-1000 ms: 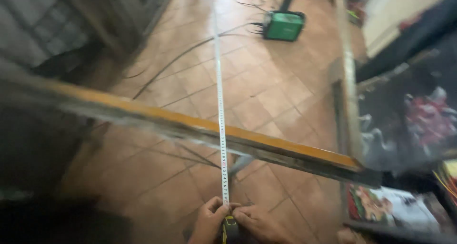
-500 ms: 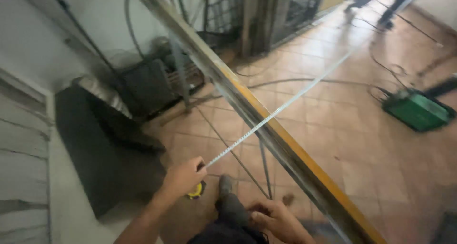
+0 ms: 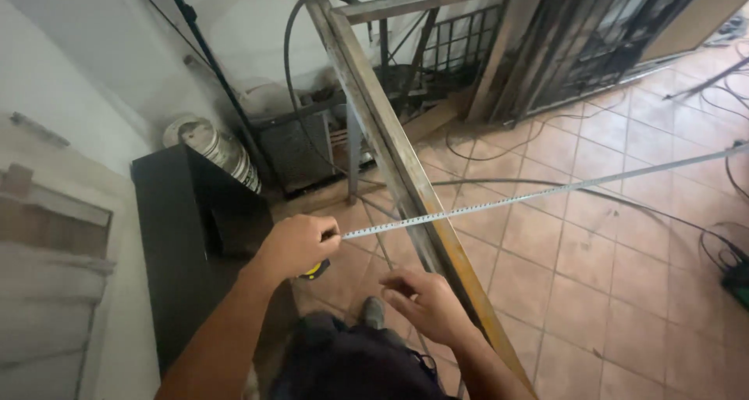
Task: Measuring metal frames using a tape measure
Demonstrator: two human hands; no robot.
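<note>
Measuring step: tape measure [image 3: 316,270] held at the steel beam [image 3: 406,174], blade [image 3: 546,193] stretched out right over the tiled floor [image 3: 593,275].
Left hand [image 3: 296,244] clamped on the case; right hand [image 3: 425,302] loose, empty, beside the beam. Next likely needs the blade held steady for reading.

Terracotta floor tiles [image 3: 593,283] strewn with cables [image 3: 702,236]; white wall [image 3: 101,65] at left, black cabinet [image 3: 179,236] beside it, iron grilles [image 3: 601,41] leaned behind.

Steel bar [image 3: 398,162] and tape [image 3: 546,193] across open floor [image 3: 593,275]
</note>
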